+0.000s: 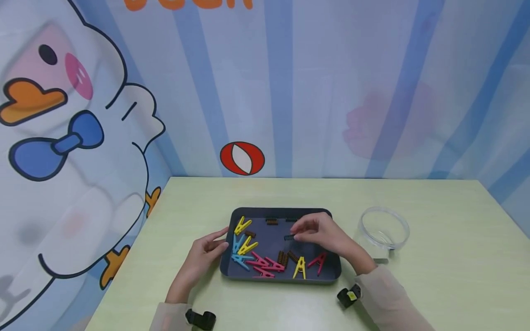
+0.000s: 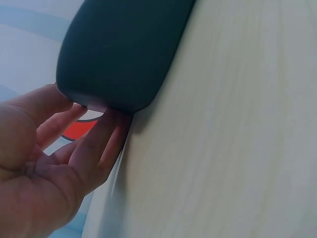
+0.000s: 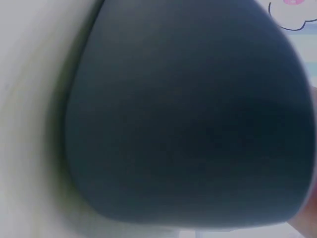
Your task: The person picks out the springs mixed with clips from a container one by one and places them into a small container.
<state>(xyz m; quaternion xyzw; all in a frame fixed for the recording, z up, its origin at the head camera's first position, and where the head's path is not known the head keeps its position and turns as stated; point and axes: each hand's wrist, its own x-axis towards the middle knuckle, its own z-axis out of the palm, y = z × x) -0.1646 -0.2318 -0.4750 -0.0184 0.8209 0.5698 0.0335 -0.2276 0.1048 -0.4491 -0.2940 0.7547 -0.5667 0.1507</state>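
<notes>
A dark grey tray (image 1: pixel 265 277) lies on the table, holding several clothespins and metal springs. My left hand (image 1: pixel 203 253) grips the tray's left end; in the left wrist view, the thumb and fingers of that hand (image 2: pixel 54 163) are at the tray's end wall (image 2: pixel 119 59). Over the tray's right half, my right hand (image 1: pixel 320 232) pinches a small dark spring (image 1: pixel 288 237) at the thumb and fingertips. Two springs lie near the far wall, one copper-coloured spring (image 1: pixel 271 221) among them. Yellow clothespins (image 1: pixel 247 246), blue clothespins (image 1: pixel 241 260) and pink clothespins (image 1: pixel 273 265) lie around the left and front.
A clear round container (image 1: pixel 384 230) stands right of the tray, beside my right forearm. The pale table (image 1: pixel 451 257) meets a printed cloth backdrop (image 1: pixel 314 92) behind. In the right wrist view, the tray's outer wall (image 3: pixel 188 119) fills most of the picture.
</notes>
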